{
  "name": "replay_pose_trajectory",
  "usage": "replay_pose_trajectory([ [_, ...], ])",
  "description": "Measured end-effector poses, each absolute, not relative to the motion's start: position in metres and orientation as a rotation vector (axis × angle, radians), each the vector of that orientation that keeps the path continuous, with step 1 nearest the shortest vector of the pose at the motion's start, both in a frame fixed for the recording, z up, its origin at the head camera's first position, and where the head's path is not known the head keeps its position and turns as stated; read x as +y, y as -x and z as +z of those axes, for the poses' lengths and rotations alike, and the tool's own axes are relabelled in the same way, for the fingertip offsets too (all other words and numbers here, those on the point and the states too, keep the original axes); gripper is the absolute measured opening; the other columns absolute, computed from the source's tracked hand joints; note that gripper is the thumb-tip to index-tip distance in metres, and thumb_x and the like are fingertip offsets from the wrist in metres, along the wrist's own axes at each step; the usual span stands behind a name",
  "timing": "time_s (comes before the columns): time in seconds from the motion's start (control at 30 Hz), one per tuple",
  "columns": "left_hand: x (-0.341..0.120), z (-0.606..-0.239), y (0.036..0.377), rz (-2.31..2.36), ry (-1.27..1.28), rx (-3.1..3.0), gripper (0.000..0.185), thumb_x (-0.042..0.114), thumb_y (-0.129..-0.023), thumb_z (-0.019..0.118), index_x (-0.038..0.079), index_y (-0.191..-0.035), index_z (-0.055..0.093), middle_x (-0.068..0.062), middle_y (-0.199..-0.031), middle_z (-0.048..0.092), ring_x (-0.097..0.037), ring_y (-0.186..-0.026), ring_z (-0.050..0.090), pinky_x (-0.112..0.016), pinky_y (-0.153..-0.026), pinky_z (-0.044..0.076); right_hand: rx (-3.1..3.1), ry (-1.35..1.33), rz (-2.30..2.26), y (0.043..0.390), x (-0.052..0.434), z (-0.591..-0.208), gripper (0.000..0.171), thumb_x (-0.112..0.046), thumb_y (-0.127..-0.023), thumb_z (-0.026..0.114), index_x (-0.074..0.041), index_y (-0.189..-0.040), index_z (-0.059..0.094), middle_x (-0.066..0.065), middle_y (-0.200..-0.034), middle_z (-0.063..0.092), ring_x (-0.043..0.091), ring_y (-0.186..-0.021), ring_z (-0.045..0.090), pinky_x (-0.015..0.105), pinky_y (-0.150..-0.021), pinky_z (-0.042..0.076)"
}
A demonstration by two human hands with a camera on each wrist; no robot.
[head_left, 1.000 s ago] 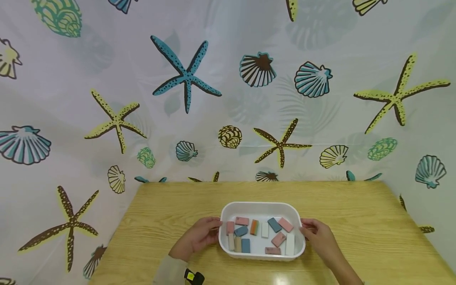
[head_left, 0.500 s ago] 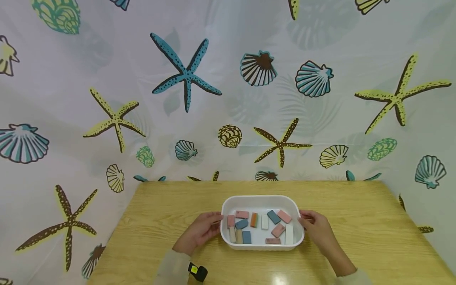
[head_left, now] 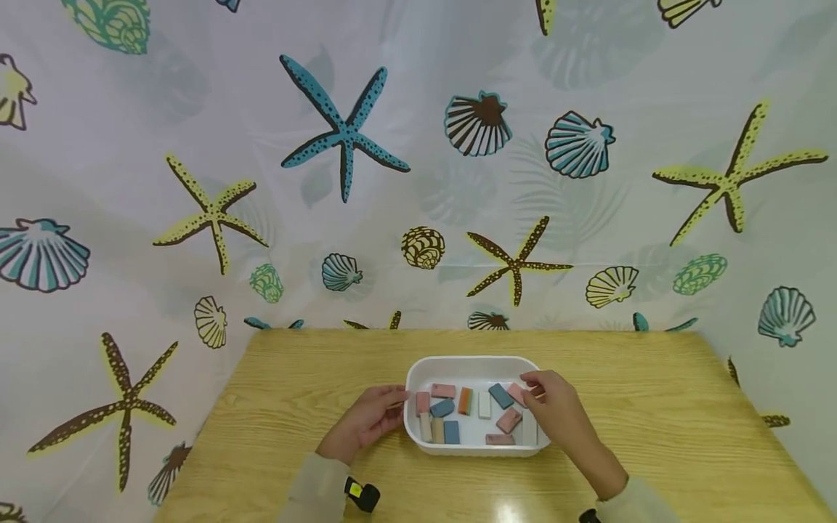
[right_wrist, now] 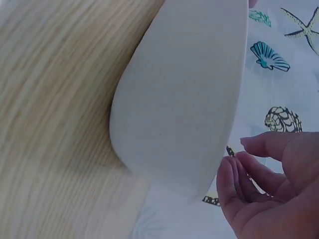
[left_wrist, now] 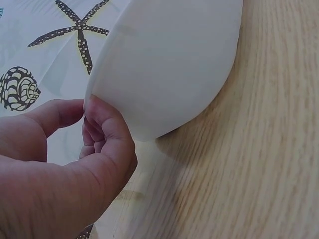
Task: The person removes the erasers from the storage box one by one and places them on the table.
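White tub (head_left: 480, 451) of blocks (head_left: 484, 405): left hand (head_left: 368, 420) pinches its left rim; right hand (head_left: 559, 407), fingers parted, hovers at its right end.

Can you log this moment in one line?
left hand: pinches rim of white tub | right hand: over tub's right end, empty | eraser-like blocks: inside tub

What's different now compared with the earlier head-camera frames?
The right hand has let go of the white tub's right rim and moved inward over that end. The tub sits slightly farther from the person than in the first frame. Unchanged: the left hand pinches the left rim; the blocks keep their layout.
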State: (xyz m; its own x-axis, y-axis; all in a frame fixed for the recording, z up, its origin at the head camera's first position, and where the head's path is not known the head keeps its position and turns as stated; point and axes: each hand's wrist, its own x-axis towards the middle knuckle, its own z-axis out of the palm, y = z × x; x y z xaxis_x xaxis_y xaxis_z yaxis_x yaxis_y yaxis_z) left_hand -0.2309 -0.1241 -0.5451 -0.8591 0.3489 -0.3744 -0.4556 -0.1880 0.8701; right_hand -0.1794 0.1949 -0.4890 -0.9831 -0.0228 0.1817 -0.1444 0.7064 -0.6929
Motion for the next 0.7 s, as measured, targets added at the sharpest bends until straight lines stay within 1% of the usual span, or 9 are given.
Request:
replay_pose_trajectory([
  [0.13, -0.124, -0.544, 0.232, 2.081, 0.103, 1.577, 0.039, 0.012, -0.093, 0.056, -0.011, -0.121, 0.046, -0.011, -0.097, 0.057, -0.013, -0.081, 0.056, -0.022, -0.069, 0.051, -2.87, -0.168, 1.138, 0.189, 0.173, -0.49, 0.021, -0.005, -0.084, 0.064, 0.004, -0.103, 0.063, 0.006, -0.087, 0.061, 0.017, -0.079, 0.057, 0.036, -0.071, 0.05],
  [0.3, -0.125, -0.545, 0.232, 2.074, 0.085, 1.542, 0.039, 0.012, -0.093, 0.056, -0.012, -0.122, 0.046, -0.011, -0.098, 0.057, -0.013, -0.081, 0.056, -0.022, -0.07, 0.051, -2.971, -0.083, 1.155, 0.199, 0.15, -0.506, 0.021, -0.006, -0.082, 0.065, 0.007, -0.098, 0.062, 0.004, -0.077, 0.057, 0.016, -0.071, 0.054, 0.033, -0.064, 0.048],
  [0.43, -0.127, -0.547, 0.233, 2.07, 0.09, 1.498, 0.038, 0.012, -0.093, 0.056, -0.01, -0.122, 0.047, -0.011, -0.097, 0.058, -0.013, -0.081, 0.056, -0.023, -0.071, 0.051, -3.035, -0.029, 0.975, 0.204, 0.137, -0.52, 0.017, -0.01, -0.079, 0.068, 0.004, -0.088, 0.062, 0.003, -0.07, 0.053, 0.017, -0.065, 0.049, 0.034, -0.064, 0.044],
  [0.57, -0.13, -0.547, 0.233, 2.08, 0.112, 1.475, 0.04, 0.011, -0.093, 0.056, -0.011, -0.124, 0.045, -0.011, -0.097, 0.058, -0.012, -0.081, 0.056, -0.023, -0.072, 0.051, -3.015, -0.072, 0.818, 0.208, 0.127, -0.526, 0.016, -0.01, -0.078, 0.068, 0.001, -0.074, 0.057, 0.005, -0.066, 0.053, 0.02, -0.063, 0.047, 0.037, -0.063, 0.043],
  [0.63, -0.13, -0.547, 0.233, 2.089, 0.126, 1.466, 0.041, 0.012, -0.093, 0.057, -0.01, -0.125, 0.045, -0.011, -0.099, 0.058, -0.013, -0.082, 0.057, -0.023, -0.073, 0.051, -3.005, -0.089, 0.787, 0.209, 0.123, -0.526, 0.018, -0.009, -0.079, 0.068, 0.0, -0.07, 0.054, 0.006, -0.066, 0.051, 0.02, -0.062, 0.047, 0.037, -0.06, 0.043],
  [0.7, -0.131, -0.547, 0.233, 2.095, 0.132, 1.456, 0.041, 0.012, -0.092, 0.057, -0.01, -0.125, 0.046, -0.011, -0.101, 0.058, -0.013, -0.083, 0.057, -0.024, -0.075, 0.051, -3.002, -0.1, 0.749, 0.209, 0.12, -0.528, 0.018, -0.008, -0.079, 0.067, 0.0, -0.07, 0.053, 0.008, -0.067, 0.05, 0.021, -0.062, 0.047, 0.037, -0.06, 0.044],
])
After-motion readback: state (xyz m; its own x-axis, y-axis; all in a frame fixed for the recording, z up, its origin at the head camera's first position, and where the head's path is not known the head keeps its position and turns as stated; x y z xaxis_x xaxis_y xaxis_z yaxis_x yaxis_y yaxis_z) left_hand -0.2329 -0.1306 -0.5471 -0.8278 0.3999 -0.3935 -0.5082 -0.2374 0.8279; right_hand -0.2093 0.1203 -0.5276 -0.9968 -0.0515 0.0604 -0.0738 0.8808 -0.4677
